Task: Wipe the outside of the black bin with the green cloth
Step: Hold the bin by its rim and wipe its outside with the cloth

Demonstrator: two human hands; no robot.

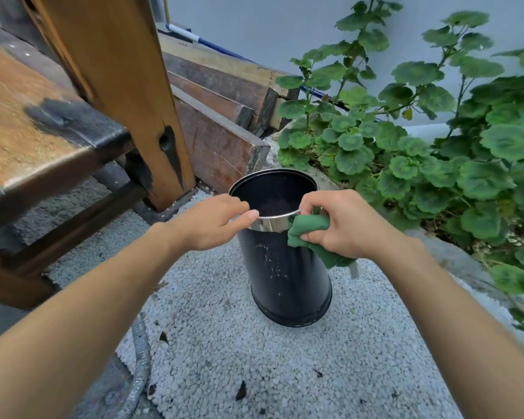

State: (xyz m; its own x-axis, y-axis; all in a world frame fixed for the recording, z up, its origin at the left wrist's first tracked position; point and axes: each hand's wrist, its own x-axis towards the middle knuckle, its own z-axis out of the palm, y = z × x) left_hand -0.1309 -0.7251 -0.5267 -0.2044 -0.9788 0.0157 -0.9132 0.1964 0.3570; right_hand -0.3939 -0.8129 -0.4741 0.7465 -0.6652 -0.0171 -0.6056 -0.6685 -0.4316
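Note:
The black bin [285,273] stands upright on pebbled ground in the middle of the head view, with a shiny metal band around its open top. My left hand [212,222] grips the near-left rim, thumb lying along the band. My right hand [342,225] holds the bunched green cloth [310,228] and presses it against the bin's upper right side, just below the rim. Part of the cloth hangs down under my palm. Pale specks mark the bin's near wall.
A worn wooden bench [43,140] and a slanted wooden post [127,86] stand at the left. Stacked timber beams [224,95] lie behind the bin. Leafy green plants [436,152] fill the right side. A grey hose [139,367] lies on the ground near left.

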